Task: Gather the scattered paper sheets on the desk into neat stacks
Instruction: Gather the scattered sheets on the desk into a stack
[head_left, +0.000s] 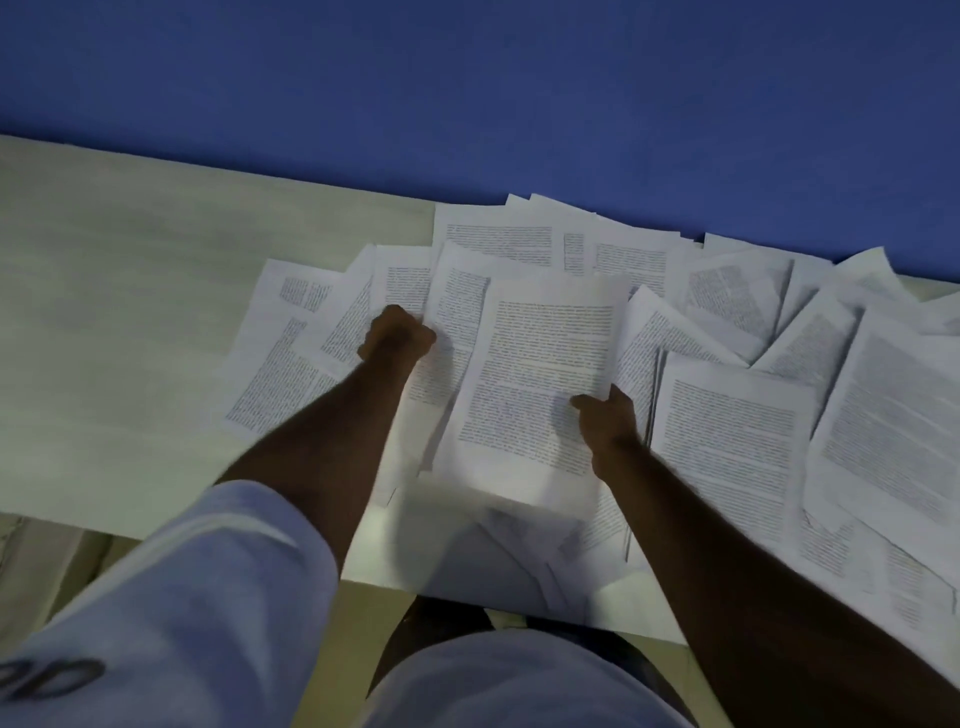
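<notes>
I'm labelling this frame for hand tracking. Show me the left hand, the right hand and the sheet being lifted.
left hand (397, 335): head view, on the knuckles.
right hand (608, 421): head view, back of the hand.
lifted sheet (540, 374): head view, middle of its printed text.

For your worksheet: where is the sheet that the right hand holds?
In the head view, the sheet is at centre, over the scattered papers, gripped at its right edge by the right hand, with the left hand to its left.

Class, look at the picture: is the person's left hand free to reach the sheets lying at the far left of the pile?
Probably yes. The left hand already rests among the leftmost sheets, which lie flat on the desk with nothing over them. Its fingers look curled on a sheet, so it may need to let go first.
</notes>
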